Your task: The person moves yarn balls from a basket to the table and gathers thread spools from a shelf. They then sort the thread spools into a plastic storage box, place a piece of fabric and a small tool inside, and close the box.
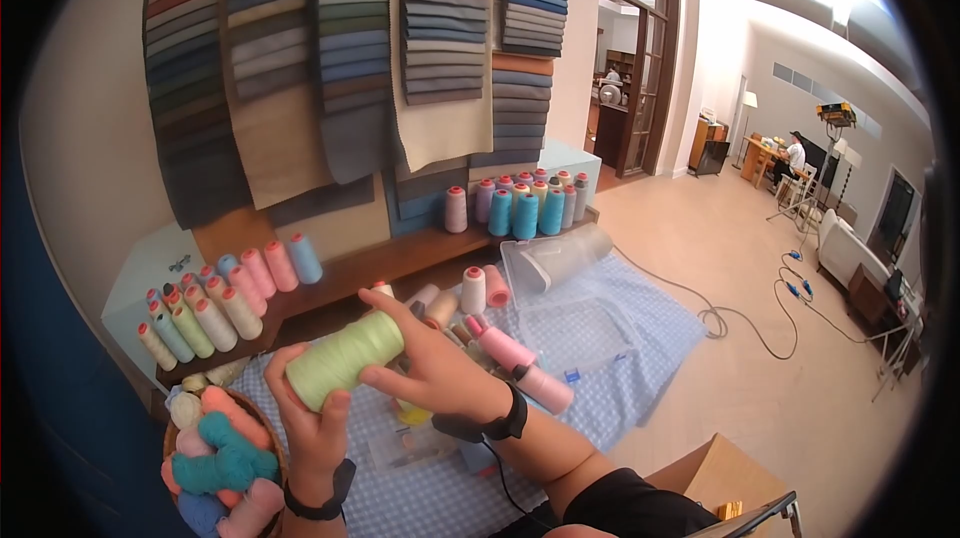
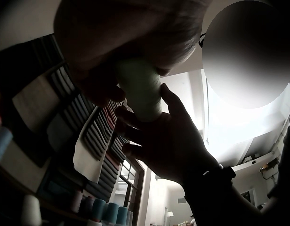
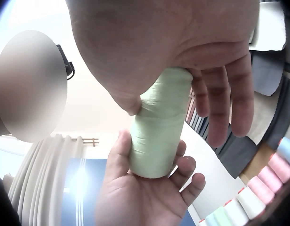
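A light green cone of thread [image 1: 345,360] is held up tilted between both hands, above the checked cloth. My left hand [image 1: 312,436] grips its lower left end, with the thumb on the near side. At the other end my right hand [image 1: 440,370] holds it between thumb and fingers. The right wrist view shows the right thumb against the wound thread [image 3: 157,125], the other fingers stretched down past it, and the left hand [image 3: 145,200] cupped round the lower end. Seen from the left wrist, the cone [image 2: 141,89] is dark and partly covered by the left hand.
Pink cones [image 1: 505,348] and other spools lie on the blue checked cloth [image 1: 650,323] beside a clear plastic box [image 1: 575,338]. A yarn basket [image 1: 278,438] stands at lower left. Rows of thread cones [image 1: 525,213] line the wooden shelf [image 1: 350,273] under hanging fabric swatches [image 1: 445,118].
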`<act>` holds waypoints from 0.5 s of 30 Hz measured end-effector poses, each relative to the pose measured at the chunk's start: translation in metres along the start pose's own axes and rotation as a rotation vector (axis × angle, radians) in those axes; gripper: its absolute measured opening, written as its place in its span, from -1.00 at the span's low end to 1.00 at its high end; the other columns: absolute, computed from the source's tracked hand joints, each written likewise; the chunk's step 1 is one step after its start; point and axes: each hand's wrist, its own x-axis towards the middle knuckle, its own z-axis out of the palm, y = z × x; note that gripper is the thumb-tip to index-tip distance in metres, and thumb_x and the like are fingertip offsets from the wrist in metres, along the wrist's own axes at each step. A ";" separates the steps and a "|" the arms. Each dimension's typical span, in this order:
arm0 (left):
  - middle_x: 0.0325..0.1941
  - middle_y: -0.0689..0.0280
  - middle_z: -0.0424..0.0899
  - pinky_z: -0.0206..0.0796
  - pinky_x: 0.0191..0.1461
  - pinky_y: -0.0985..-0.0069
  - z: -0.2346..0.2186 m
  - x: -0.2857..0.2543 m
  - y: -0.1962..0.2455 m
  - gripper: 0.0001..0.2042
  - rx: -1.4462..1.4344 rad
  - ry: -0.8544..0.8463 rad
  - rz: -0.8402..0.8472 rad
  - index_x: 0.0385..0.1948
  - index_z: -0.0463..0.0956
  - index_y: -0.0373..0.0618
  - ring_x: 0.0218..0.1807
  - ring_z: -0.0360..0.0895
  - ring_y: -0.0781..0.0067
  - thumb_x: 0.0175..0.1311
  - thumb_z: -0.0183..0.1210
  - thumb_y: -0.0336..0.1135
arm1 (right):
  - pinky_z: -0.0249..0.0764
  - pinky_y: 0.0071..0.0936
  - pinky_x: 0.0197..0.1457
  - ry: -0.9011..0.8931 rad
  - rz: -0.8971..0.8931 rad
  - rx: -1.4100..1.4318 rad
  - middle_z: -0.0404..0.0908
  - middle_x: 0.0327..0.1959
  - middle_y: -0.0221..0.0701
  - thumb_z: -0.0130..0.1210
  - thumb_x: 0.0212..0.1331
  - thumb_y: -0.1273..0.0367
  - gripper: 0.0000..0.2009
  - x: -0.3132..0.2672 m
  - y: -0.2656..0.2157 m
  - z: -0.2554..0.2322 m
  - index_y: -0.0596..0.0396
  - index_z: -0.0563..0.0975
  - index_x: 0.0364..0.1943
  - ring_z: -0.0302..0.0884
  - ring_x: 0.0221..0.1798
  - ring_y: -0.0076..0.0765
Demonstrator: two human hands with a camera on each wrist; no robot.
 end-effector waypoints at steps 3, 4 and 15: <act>0.30 0.14 0.38 0.29 0.37 0.29 -0.001 0.000 -0.001 -0.23 0.008 -0.001 -0.006 0.42 0.19 -0.22 0.24 0.41 0.31 0.43 0.36 0.12 | 0.52 -0.30 0.17 0.030 -0.062 -0.034 0.61 0.25 -0.05 0.35 0.36 0.18 -0.09 0.001 0.004 0.002 0.12 0.07 0.66 0.64 0.06 -0.18; 0.30 0.14 0.39 0.30 0.37 0.29 -0.001 -0.001 -0.001 -0.22 0.000 0.001 -0.007 0.42 0.19 -0.22 0.25 0.41 0.30 0.42 0.37 0.12 | 0.57 -0.32 -0.01 0.052 -0.112 -0.044 0.62 0.21 -0.04 0.35 0.36 0.13 -0.08 0.002 0.011 0.005 0.12 0.07 0.66 0.66 -0.12 -0.20; 0.33 0.14 0.41 0.30 0.42 0.29 0.000 0.000 -0.001 -0.16 -0.098 0.016 -0.025 0.43 0.18 -0.16 0.29 0.43 0.28 0.31 0.50 0.07 | 0.55 -0.32 -0.06 0.042 -0.094 -0.074 0.64 0.11 -0.08 0.37 0.33 0.11 -0.05 0.002 0.013 0.008 0.14 0.06 0.66 0.63 -0.18 -0.22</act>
